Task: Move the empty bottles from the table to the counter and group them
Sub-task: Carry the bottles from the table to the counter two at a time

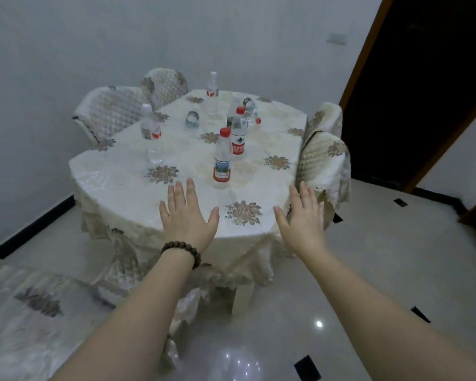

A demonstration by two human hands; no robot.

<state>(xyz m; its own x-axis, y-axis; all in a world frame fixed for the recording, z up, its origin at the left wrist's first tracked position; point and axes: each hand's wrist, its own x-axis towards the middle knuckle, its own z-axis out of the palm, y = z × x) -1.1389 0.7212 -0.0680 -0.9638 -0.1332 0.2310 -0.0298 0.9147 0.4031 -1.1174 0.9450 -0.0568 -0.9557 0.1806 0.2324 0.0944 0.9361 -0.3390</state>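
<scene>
Several clear plastic bottles stand on a round table (116,185) under a cream flowered cloth. The nearest bottle (222,158) has a red cap and a red-edged label; a second red-capped bottle (238,132) stands just behind it. A white-capped bottle (149,123) is at the left, another (212,84) at the far edge. One bottle (250,110) lies on its side behind the middle pair. My left hand (186,213), with a bead bracelet on its wrist, hovers open over the near table edge. My right hand (300,215) is open at the table's right edge. Neither touches a bottle.
Two clear glasses (192,120) (154,155) stand among the bottles. Covered chairs sit at the back left (107,111) and right (324,160). A dark doorway (412,86) opens at the right. Another clothed surface (25,312) is at the lower left; glossy tiled floor lies below.
</scene>
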